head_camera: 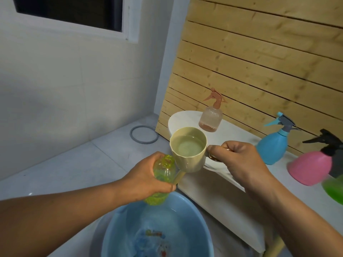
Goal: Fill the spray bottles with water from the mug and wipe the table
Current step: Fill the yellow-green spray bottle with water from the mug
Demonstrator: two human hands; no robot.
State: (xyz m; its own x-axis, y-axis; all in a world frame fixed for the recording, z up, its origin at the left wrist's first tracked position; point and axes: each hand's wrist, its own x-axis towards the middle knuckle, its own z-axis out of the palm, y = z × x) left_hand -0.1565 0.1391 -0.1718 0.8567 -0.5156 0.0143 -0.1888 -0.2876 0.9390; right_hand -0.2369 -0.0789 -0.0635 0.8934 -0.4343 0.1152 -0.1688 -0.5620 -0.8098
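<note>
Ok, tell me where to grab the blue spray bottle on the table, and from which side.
Take the blue spray bottle by its narrow neck just under the grey trigger head, coming from the front right. It stands upright, its nozzle points left, and the wooden wall sits close behind. The round body looks wide for a hand, so the neck probably grips more surely.

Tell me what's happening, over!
Left hand grips uncapped yellow-green plastic bottle. Right hand holds cream mug, water inside, level beside bottle mouth. Blue basin underneath. Nothing blocking.
</note>
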